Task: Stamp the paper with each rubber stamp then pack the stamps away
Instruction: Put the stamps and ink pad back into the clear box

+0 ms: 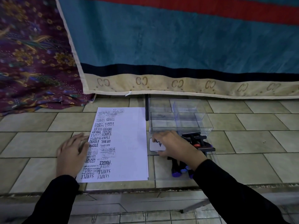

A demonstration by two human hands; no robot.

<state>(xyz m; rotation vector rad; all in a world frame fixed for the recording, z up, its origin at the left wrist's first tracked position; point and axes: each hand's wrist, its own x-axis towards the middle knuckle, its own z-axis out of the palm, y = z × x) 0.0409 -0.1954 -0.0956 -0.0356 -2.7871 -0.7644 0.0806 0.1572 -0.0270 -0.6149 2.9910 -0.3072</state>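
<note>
White-labelled stamp (157, 145), gripped by the right hand (175, 147) inside the clear organiser (187, 110), could topple neighbouring black stamps (196, 139); left hand (71, 156) rests flat, pinning the paper (131, 139)

Beige tiled surface (242, 143) in the foreground | teal blanket (178, 38) with red stripe, dark band and cream "CC" border hanging behind | purple floral batik cloth (32, 54) bunched at left | slim black post (146, 107) upright below the blanket's hem
</note>
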